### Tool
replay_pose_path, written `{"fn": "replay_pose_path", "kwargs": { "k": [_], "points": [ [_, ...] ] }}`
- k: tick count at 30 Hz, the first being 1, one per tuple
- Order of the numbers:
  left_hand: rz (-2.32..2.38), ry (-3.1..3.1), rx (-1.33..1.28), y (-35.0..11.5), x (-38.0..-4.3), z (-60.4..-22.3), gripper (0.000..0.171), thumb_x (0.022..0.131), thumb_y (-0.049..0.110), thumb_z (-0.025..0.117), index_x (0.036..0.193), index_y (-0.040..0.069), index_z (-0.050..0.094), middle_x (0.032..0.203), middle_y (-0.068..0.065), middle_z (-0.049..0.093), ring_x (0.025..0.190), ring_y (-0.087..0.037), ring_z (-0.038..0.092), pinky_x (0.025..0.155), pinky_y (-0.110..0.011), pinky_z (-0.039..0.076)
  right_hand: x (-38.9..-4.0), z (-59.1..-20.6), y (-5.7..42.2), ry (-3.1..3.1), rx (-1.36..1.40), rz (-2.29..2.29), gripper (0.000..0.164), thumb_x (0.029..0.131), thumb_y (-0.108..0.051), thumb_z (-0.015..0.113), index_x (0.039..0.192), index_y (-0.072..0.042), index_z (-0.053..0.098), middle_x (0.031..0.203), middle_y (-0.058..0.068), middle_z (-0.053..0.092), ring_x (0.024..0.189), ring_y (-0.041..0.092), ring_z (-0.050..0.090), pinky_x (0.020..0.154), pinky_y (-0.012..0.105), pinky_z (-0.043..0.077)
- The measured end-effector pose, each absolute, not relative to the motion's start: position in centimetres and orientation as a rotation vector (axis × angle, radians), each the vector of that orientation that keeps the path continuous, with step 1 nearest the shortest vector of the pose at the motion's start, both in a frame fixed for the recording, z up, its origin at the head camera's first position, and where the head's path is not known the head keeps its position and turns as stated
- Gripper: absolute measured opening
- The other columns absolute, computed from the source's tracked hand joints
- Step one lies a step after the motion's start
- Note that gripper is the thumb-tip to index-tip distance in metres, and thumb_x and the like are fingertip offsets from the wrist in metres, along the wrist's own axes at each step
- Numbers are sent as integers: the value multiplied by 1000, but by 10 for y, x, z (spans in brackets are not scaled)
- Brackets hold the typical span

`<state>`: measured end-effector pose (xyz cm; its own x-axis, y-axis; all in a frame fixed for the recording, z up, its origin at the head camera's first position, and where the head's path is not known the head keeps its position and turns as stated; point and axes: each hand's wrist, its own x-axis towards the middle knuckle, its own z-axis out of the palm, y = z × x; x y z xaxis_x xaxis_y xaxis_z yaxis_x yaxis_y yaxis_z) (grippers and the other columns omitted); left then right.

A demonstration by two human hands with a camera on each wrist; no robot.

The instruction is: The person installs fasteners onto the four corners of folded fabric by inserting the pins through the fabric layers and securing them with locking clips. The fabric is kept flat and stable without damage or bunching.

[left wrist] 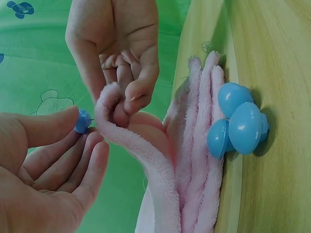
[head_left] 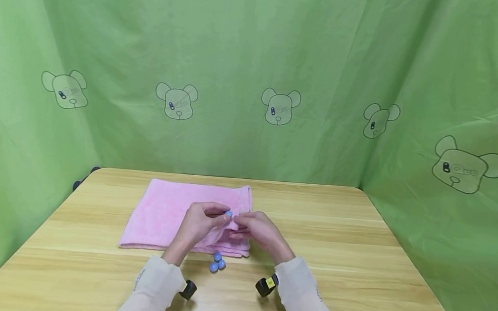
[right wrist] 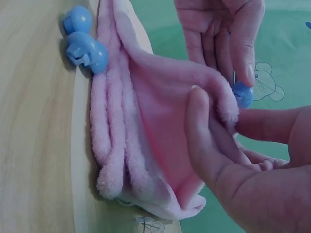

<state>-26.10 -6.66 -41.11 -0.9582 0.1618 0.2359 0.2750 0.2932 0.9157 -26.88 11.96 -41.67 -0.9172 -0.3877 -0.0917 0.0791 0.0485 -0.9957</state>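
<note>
My left hand [head_left: 197,222] pinches a small blue mushroom-shaped pin [left wrist: 83,121] between thumb and fingertips. Its thin needle points at the raised edge of a folded pink fleece cloth [head_left: 172,212]; whether it touches the pile I cannot tell. With thumb and fingers, my right hand [head_left: 263,228] grips that edge, lifting the top layer off the layers below. Three more rounded blue pieces [left wrist: 245,127] sit together on the table by the cloth's near edge. Clip-like parts show under one blue piece [right wrist: 80,56] in the right wrist view.
The cloth lies on a light wood-grain table [head_left: 337,256]. Green curtains [head_left: 230,40] printed with bear heads hang behind and on both sides. A black wrist device [head_left: 188,290] sits at the left cuff and another wrist device [head_left: 265,286] at the right.
</note>
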Motion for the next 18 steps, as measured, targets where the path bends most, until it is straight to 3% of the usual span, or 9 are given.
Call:
{"fn": "replay_pose_path", "kwargs": {
  "k": [6, 11, 18],
  "points": [
    [-1763, -2462, -445, -67, -260, -410, 23, 82, 11, 77, 105, 8, 74, 102, -5, 72, 94, -16, 66, 91, -44, 50, -269, -416, 119, 1943, -348, -1936, 39, 103, -24, 51, 116, 13, 60, 99, 21, 68, 86, 28, 67, 85, 39, 55],
    [-1768, -2472, -433, -67, -260, -411, 22, 84, 11, 75, 106, 7, 73, 102, -10, 72, 91, -17, 66, 88, -42, 52, -269, -417, 118, 1937, -342, -1938, 37, 101, -22, 55, 113, 13, 60, 97, 17, 68, 83, 25, 67, 85, 41, 54],
    [-1714, -2578, -314, -67, -263, -412, 20, 94, 22, 66, 100, 4, 73, 89, -5, 72, 82, -20, 65, 79, -39, 53, -270, -416, 117, 1934, -322, -1941, 40, 100, -24, 57, 112, 14, 59, 95, 17, 68, 80, 24, 67, 85, 41, 54]
  ]
}}
